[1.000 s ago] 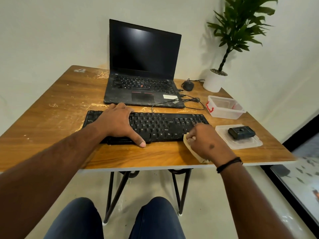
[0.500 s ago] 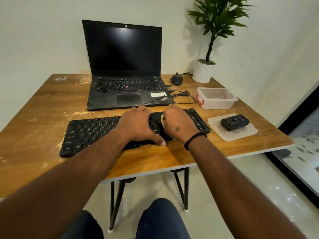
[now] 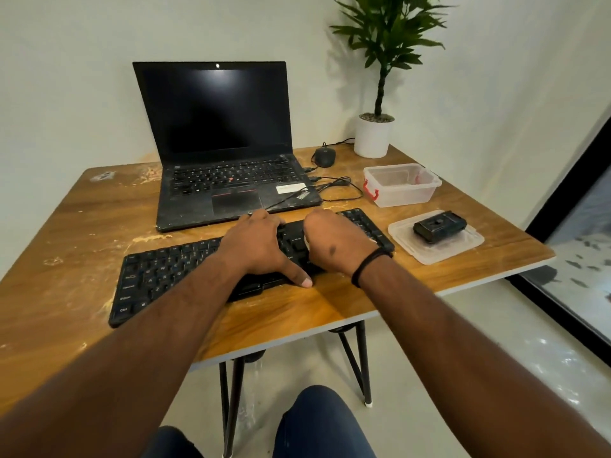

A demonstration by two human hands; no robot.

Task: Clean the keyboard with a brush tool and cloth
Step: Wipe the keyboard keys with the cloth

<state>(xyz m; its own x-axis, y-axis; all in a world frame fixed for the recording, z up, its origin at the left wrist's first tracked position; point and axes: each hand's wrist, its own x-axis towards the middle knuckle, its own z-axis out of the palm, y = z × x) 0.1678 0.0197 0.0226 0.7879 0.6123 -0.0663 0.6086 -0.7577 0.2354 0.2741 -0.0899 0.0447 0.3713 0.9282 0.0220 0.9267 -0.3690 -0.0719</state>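
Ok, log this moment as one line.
left hand: braces black keyboard | right hand: on keys, cloth mostly hidden | wooden table: dusty

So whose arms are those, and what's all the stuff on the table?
Those arms belong to a person wearing a camera on their head, so you see what they see, looking down. Their left hand rests flat on a black keyboard to steady it. Their right hand is curled over the keys; a bit of pale cloth peeks out beside it. On the wooden table there are also a laptop, a mouse, a potted plant, a clear plastic box and a small black gadget on a lid.
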